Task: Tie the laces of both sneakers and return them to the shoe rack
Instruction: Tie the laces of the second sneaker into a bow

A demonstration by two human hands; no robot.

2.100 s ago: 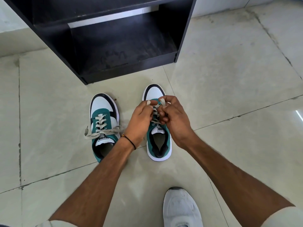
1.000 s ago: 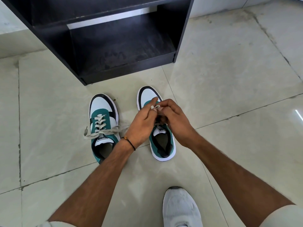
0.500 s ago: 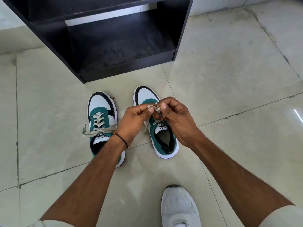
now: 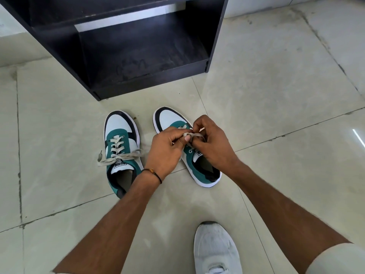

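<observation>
Two sneakers [image 4: 122,153]; two hands [image 4: 165,149] on laces [image 4: 190,135]

Bare forearms, a thin black cord bracelet [image 4: 156,174] on the left wrist, a white sneaker [image 4: 216,250] on one foot.

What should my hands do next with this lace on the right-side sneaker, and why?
Probably pull the loops apart to snug the knot: the left hand and right hand pinch the lace bunched above the right-side sneaker, not yet drawn tight.
</observation>
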